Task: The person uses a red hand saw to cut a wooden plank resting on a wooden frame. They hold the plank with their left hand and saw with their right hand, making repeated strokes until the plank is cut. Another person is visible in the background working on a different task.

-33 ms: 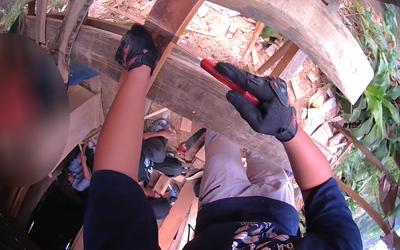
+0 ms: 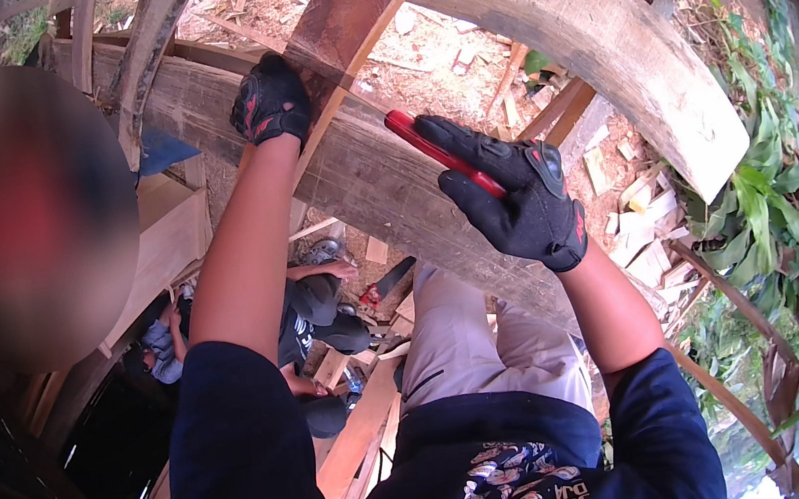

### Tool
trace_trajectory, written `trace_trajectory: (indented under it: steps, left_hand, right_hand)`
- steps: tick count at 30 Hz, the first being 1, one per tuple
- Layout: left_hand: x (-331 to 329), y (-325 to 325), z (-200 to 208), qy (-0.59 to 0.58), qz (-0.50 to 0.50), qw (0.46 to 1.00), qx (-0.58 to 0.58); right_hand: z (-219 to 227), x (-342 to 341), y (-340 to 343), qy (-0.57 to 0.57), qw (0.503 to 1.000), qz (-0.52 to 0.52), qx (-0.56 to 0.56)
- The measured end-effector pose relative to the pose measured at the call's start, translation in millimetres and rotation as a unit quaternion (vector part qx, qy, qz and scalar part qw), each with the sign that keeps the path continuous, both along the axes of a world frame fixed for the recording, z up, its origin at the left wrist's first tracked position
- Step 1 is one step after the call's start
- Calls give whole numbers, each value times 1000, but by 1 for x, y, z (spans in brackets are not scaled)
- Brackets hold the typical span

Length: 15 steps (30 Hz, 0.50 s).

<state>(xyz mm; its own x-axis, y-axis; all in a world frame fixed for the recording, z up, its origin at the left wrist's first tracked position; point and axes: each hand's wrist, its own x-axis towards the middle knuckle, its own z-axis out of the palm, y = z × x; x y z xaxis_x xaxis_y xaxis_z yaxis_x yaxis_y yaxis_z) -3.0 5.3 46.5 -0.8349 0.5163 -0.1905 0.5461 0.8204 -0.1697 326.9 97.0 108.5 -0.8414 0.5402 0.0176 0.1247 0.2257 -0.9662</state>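
My left hand (image 2: pixel 271 100), in a black glove with red marks, grips the lower end of a reddish-brown wooden plank (image 2: pixel 357 3) where it meets a long curved grey timber (image 2: pixel 382 191). My right hand (image 2: pixel 514 196), also in a black glove, is closed around a red-handled tool (image 2: pixel 424 145) held against the top of that timber. The tool's working end is hidden by the glove and the wood. Both arms reach up from navy sleeves.
A second thick curved beam (image 2: pixel 624 38) arcs across the upper right. Below the timbers a person (image 2: pixel 317 311) sits among boards, with a red-handled saw (image 2: pixel 386 282) beside them. Wood offcuts (image 2: pixel 638 218) litter the ground; green plants (image 2: pixel 767 201) stand at the right.
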Motion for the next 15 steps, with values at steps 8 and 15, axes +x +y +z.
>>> trace_trajectory:
  steps: [8,15]
  left_hand:
    - [-5,-5,1,-4,-10,999,-33]
    - [1,-2,1,4,-8,1000,-15]
  right_hand:
    - [-30,94,-37,15,1000,20,-5]
    - [-24,-15,-24,101,993,-54,25]
